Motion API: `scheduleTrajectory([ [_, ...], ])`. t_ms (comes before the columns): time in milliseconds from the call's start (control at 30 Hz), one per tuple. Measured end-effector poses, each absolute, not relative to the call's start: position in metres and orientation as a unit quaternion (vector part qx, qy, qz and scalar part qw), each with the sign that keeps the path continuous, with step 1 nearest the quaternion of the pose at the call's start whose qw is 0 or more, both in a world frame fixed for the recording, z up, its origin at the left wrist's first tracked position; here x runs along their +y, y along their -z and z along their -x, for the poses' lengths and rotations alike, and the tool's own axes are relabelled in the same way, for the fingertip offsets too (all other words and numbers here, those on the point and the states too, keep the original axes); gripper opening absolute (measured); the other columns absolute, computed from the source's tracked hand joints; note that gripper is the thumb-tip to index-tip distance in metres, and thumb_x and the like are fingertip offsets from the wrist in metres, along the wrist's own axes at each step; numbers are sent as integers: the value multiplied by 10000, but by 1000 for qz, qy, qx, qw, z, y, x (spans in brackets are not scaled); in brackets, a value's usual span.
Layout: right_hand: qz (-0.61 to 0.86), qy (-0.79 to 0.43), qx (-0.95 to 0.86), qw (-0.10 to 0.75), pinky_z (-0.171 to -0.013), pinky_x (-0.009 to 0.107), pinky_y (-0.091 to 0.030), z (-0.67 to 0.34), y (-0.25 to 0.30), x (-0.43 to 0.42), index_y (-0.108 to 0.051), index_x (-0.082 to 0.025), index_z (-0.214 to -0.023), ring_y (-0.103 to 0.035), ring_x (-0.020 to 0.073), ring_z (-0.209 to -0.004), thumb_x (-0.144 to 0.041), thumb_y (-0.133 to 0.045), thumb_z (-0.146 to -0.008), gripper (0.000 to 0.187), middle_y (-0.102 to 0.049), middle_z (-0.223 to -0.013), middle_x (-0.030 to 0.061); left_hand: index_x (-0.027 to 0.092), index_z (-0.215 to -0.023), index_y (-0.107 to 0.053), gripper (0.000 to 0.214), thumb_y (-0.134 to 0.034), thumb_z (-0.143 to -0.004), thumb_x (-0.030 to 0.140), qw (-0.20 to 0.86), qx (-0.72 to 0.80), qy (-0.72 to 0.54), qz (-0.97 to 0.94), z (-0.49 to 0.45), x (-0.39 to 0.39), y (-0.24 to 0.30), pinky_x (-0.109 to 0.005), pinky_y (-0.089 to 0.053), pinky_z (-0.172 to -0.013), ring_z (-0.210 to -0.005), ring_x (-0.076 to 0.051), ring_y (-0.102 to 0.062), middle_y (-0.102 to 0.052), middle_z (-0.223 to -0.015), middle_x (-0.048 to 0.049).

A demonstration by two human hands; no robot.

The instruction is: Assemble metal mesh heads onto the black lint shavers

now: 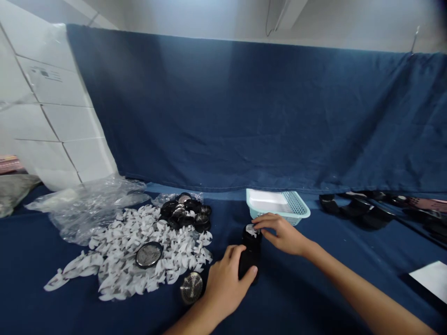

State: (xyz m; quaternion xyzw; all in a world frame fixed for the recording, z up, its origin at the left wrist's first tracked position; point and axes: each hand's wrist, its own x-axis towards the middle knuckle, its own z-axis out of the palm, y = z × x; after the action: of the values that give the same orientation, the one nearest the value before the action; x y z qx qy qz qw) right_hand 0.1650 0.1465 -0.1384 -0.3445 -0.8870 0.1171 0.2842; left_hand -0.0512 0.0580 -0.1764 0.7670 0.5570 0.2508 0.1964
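Note:
My left hand (225, 279) is wrapped round a black cylinder-shaped stack (249, 253) that stands on the blue cloth. My right hand (281, 232) reaches over its top, fingers pinched on a small white piece (251, 229) lying on the stack. To the left lies a spread of several white paper-like pieces (122, 251) with a round metal mesh disc in a black ring (149, 254) on it. Another metal mesh disc (191, 287) lies beside my left wrist. A heap of black rings and mesh discs (185, 211) sits behind the white pieces.
A light green plastic basket (296, 211) with a white tray inside stands just behind my right hand. Crumpled clear plastic (84, 204) lies at the left. Black parts (370, 211) line the right rear. A white sheet (431, 279) lies at the right edge. A blue cloth curtain (244, 111) hangs behind.

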Motion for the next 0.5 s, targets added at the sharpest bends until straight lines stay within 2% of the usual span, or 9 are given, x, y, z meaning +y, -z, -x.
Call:
scheduleTrajectory([
  [100,325,-108,-909,237,-947,379,-493,-164,125,153,-744,-225,-961,-655,221,-1052,-70,-563,-834,270,-722,-1126,61,252,-1259,-507,410,-498,-883,417,198,557,-249,-768,52,58,176,-457,-515,-889,-1010,-287,-668,-577,-1302,-61],
  [233,310,-97,-928,183,-850,306,-516,-160,112,160,-746,-220,-911,-698,189,-881,-68,-582,-820,241,-760,-943,33,254,-1266,-505,416,-483,-890,431,197,559,-246,-767,52,58,176,-459,-515,-884,-1009,-291,-668,-579,-1298,-63],
  [333,311,-84,-934,157,-814,299,-505,-158,107,160,-745,-214,-872,-693,189,-816,-78,-592,-819,211,-757,-852,25,253,-1266,-506,418,-481,-890,436,196,559,-244,-768,51,59,177,-452,-513,-886,-1017,-292,-665,-575,-1304,-69],
  [500,320,-66,-936,130,-805,291,-479,-153,102,161,-737,-208,-855,-685,189,-814,-79,-594,-810,198,-754,-843,29,245,-1252,-513,418,-480,-889,450,191,565,-238,-767,51,60,178,-432,-514,-879,-998,-286,-671,-588,-1283,-78],
])
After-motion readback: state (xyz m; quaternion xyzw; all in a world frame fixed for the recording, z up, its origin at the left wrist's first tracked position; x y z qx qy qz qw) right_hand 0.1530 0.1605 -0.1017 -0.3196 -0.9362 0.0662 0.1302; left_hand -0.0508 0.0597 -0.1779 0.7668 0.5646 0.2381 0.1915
